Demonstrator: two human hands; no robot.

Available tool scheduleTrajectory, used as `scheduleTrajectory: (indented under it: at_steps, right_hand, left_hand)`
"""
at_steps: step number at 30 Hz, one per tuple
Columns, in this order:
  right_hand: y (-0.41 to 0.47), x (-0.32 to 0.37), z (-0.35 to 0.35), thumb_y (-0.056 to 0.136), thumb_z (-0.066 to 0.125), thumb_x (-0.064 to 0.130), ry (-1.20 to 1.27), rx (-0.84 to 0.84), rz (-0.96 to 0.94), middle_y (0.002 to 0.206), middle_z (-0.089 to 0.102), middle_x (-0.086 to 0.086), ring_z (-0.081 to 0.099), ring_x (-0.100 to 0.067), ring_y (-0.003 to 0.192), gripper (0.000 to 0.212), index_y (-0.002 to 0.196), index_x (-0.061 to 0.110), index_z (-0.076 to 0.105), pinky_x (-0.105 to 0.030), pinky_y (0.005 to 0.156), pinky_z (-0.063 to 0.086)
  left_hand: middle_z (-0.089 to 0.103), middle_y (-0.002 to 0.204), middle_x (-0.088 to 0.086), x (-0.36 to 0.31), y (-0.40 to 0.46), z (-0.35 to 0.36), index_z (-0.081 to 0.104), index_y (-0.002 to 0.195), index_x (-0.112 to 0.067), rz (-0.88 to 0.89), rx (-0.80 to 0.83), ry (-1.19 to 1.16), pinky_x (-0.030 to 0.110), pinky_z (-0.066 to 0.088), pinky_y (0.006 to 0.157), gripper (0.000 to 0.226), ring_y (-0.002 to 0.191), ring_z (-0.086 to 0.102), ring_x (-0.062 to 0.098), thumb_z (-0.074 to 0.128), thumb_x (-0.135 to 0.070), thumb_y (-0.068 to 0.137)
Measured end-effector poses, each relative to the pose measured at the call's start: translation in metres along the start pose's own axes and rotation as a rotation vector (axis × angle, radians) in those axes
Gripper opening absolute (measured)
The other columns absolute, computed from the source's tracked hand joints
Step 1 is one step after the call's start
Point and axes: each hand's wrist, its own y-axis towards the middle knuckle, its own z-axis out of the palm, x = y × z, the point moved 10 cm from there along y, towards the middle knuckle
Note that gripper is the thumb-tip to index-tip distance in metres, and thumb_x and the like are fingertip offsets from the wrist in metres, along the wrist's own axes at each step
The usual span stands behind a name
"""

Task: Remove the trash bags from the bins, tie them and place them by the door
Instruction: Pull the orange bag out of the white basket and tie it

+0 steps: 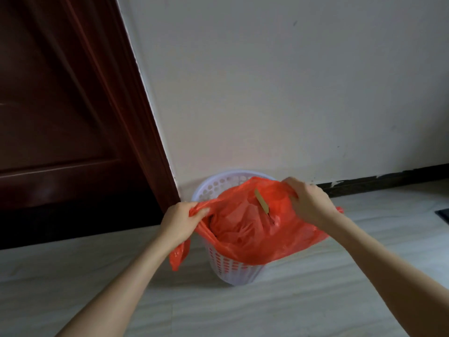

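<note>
The bin [233, 268] is positioned on the floor [315, 300] against the wall [267, 93], right of the door [60, 105]; the trash bag [245, 229] is seated inside it (stick [261, 202] within).

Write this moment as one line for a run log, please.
step: lifting bag out | left hand: grips red trash bag rim | right hand: grips opposite rim | bag: in white perforated bin, untied | door: beside bin
</note>
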Motion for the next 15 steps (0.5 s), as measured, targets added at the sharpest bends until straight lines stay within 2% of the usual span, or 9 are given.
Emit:
scheduleTrajectory:
  at_steps: [2, 3, 5, 6, 8, 9, 11, 13, 15]
  right_hand:
    - [0.005, 0.001, -0.005, 0.083, 0.042, -0.006, 0.368, -0.083, 0.033, 0.100, 0.065, -0.017, 0.061, -0.034, 0.098, 0.034, 0.112, 0.005, 0.056, -0.033, 0.079, 0.044]
    - [0.006, 0.005, 0.000, 0.082, 0.042, -0.010, 0.492, -0.044, 0.021, 0.095, 0.063, -0.015, 0.060, -0.029, 0.094, 0.032, 0.107, 0.002, 0.056, -0.029, 0.075, 0.043]
    - [0.002, 0.017, 0.018, 0.082, 0.048, -0.010, 0.578, 0.158, -0.019, 0.093, 0.060, -0.015, 0.056, -0.023, 0.088, 0.029, 0.106, 0.007, 0.051, -0.025, 0.072, 0.044]
    - [-0.003, 0.022, 0.025, 0.083, 0.055, -0.005, 0.605, 0.272, -0.031, 0.098, 0.061, -0.013, 0.056, -0.020, 0.089, 0.032, 0.111, 0.010, 0.048, -0.025, 0.076, 0.047]
    - [-0.011, 0.026, 0.029, 0.081, 0.067, 0.007, 0.642, 0.429, -0.038, 0.118, 0.057, -0.004, 0.056, -0.013, 0.102, 0.058, 0.132, 0.013, 0.040, -0.020, 0.086, 0.048]
    - [-0.017, 0.029, 0.030, 0.079, 0.071, 0.013, 0.589, 0.473, -0.070, 0.128, 0.052, -0.002, 0.053, -0.011, 0.112, 0.073, 0.141, 0.014, 0.031, -0.017, 0.091, 0.047]
    - [-0.036, 0.040, 0.040, 0.075, 0.074, 0.032, 0.283, 0.556, -0.158, 0.145, 0.031, 0.001, 0.033, -0.014, 0.135, 0.098, 0.149, 0.017, 0.011, -0.023, 0.109, 0.033]
    - [-0.066, 0.053, 0.063, 0.070, 0.073, 0.048, -0.079, 0.606, -0.312, 0.147, 0.021, 0.000, 0.019, -0.021, 0.141, 0.108, 0.148, 0.025, 0.002, -0.031, 0.114, 0.023]
    - [-0.096, 0.065, 0.090, 0.067, 0.070, 0.055, -0.332, 0.615, -0.502, 0.143, 0.026, -0.006, 0.026, -0.026, 0.136, 0.106, 0.147, 0.027, 0.006, -0.039, 0.109, 0.032]
  left_hand:
    - [0.068, 0.078, 0.015, -0.010, 0.000, -0.005, 0.066, 0.083, -0.006, 0.018, -0.081, -0.053, 0.038, 0.046, 0.072, 0.029, 0.083, 0.065, 0.033, 0.055, -0.031, 0.091]
    - [0.069, 0.082, 0.016, -0.015, -0.001, -0.003, 0.066, 0.086, -0.005, 0.045, -0.079, -0.028, 0.038, 0.046, 0.073, 0.029, 0.085, 0.065, 0.034, 0.054, -0.031, 0.092]
    - [0.069, 0.084, 0.016, -0.024, -0.002, -0.001, 0.064, 0.088, -0.004, 0.084, -0.069, -0.031, 0.036, 0.044, 0.073, 0.027, 0.087, 0.064, 0.034, 0.052, -0.027, 0.093]
    - [0.069, 0.083, 0.014, -0.021, -0.002, -0.004, 0.063, 0.088, -0.004, 0.062, -0.086, -0.093, 0.036, 0.045, 0.073, 0.025, 0.087, 0.064, 0.033, 0.051, -0.025, 0.093]
    - [0.068, 0.085, 0.010, -0.012, -0.003, -0.010, 0.061, 0.092, -0.008, -0.013, -0.128, -0.237, 0.036, 0.048, 0.077, 0.017, 0.087, 0.065, 0.030, 0.052, -0.023, 0.093]
    - [0.067, 0.091, 0.009, -0.010, -0.005, -0.009, 0.059, 0.095, -0.012, -0.044, -0.111, -0.302, 0.038, 0.049, 0.080, 0.011, 0.090, 0.065, 0.028, 0.053, -0.021, 0.092]
    - [0.064, 0.105, 0.009, -0.005, -0.007, 0.002, 0.055, 0.106, -0.018, -0.124, -0.025, -0.475, 0.038, 0.050, 0.087, 0.014, 0.095, 0.063, 0.024, 0.055, -0.015, 0.092]
    - [0.063, 0.100, 0.008, -0.001, -0.012, 0.012, 0.052, 0.114, -0.019, -0.245, 0.044, -0.679, 0.033, 0.054, 0.074, 0.024, 0.077, 0.065, 0.019, 0.053, -0.010, 0.092]
    - [0.060, 0.083, 0.005, 0.004, -0.015, 0.014, 0.051, 0.116, -0.019, -0.308, 0.066, -0.780, 0.024, 0.052, 0.053, 0.027, 0.050, 0.060, 0.009, 0.052, -0.006, 0.092]
